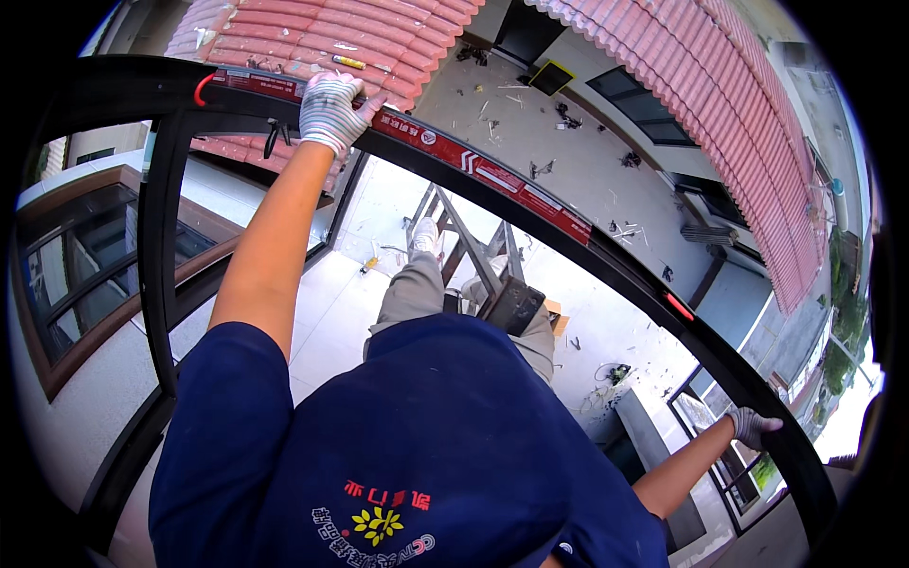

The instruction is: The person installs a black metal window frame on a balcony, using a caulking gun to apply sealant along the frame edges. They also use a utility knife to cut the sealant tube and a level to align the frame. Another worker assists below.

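Observation:
A long black metal window frame (632,267) runs across in front of me, with red-and-white label tape (483,172) along its upper bar. My left hand (333,112), in a striped knit glove, is closed over that bar near its left end, with the thumb lying to the right. Far to the right, my right hand (755,428), gloved too, grips the same frame near its right corner; some of its fingers are hidden behind the bar. A red hook-shaped piece (201,90) and a short red strip (679,306) sit on the bar.
Beyond the bar lie a red tiled roof (284,38) with a yellow tube (348,62) on it, and a lower courtyard (516,123) strewn with scraps. A metal trestle (453,222) stands by my legs. A brown-framed window (80,270) is at left.

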`<control>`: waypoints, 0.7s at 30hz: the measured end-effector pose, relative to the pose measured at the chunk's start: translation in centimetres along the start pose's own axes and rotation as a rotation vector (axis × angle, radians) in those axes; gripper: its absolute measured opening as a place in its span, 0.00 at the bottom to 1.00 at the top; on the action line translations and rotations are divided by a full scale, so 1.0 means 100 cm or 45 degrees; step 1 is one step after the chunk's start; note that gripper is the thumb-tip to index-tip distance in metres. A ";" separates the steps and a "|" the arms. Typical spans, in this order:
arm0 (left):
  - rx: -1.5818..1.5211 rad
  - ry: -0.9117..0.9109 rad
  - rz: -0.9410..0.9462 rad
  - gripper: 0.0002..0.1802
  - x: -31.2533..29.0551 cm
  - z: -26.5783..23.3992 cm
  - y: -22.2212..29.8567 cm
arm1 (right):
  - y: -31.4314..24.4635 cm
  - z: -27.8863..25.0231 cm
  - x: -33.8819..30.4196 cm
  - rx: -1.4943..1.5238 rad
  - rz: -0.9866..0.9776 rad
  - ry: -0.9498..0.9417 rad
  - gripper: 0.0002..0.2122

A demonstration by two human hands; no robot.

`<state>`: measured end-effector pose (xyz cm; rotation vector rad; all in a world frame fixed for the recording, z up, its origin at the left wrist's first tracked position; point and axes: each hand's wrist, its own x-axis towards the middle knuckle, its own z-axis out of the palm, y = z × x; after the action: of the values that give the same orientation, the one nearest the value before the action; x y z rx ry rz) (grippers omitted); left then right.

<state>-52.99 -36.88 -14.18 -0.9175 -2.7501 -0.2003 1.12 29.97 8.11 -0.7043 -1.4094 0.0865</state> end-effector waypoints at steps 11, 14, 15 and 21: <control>-0.119 0.165 -0.017 0.19 -0.004 0.010 -0.004 | -0.006 -0.001 -0.005 -0.206 0.099 0.205 0.51; -0.089 0.138 -0.026 0.21 -0.005 0.014 -0.009 | 0.022 -0.017 0.007 -0.249 0.056 0.107 0.45; -0.070 0.108 -0.042 0.21 -0.007 0.012 -0.009 | 0.002 -0.002 -0.004 -0.192 0.106 0.118 0.43; -0.078 0.189 -0.016 0.18 -0.010 0.017 -0.009 | -0.022 0.008 -0.007 0.069 0.390 0.120 0.25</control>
<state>-53.10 -37.78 -16.15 -0.8637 -2.6263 -0.3429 -0.48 28.23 8.56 -0.8642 -1.1968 0.3263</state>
